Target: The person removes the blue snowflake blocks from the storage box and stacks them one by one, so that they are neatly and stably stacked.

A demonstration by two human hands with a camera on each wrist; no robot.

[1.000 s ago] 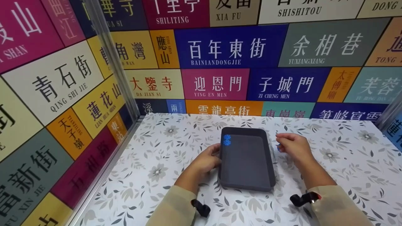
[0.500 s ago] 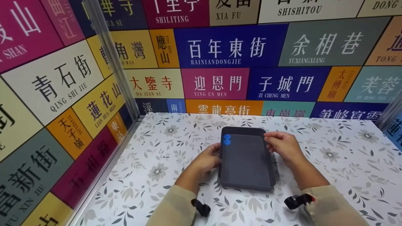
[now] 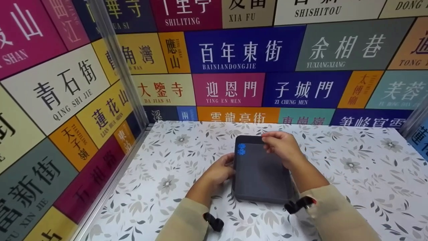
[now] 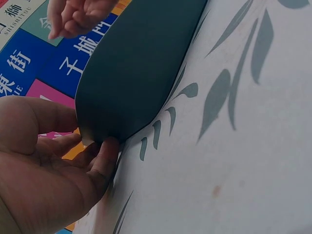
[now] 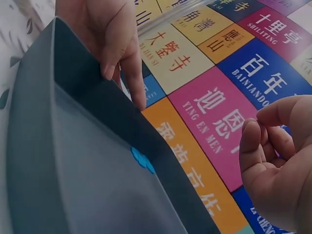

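A dark grey rectangular tray (image 3: 262, 180) lies on the table in the head view. Two small blue snowflake-shaped pieces (image 3: 241, 152) sit inside, by its far left corner; blue also shows on the tray floor (image 5: 142, 160) in the right wrist view. My left hand (image 3: 219, 170) holds the tray's left wall, its fingers (image 4: 105, 158) at the edge in the left wrist view. Above the far right part of the tray is my right hand (image 3: 281, 145), thumb and index fingertips pinched together. The small blue piece it carries is hidden by the fingers.
The table (image 3: 170, 207) has a white cover with grey leaves and flowers. Behind it stands a wall (image 3: 230, 88) of coloured signs, with another sign wall (image 3: 63, 97) on the left. A black wrist camera (image 3: 214, 222) is fixed at each sleeve.
My right hand has moved left, from beside the tray to above its far part. A bit of blue showed under its fingers earlier. My left hand and the tray have stayed put.
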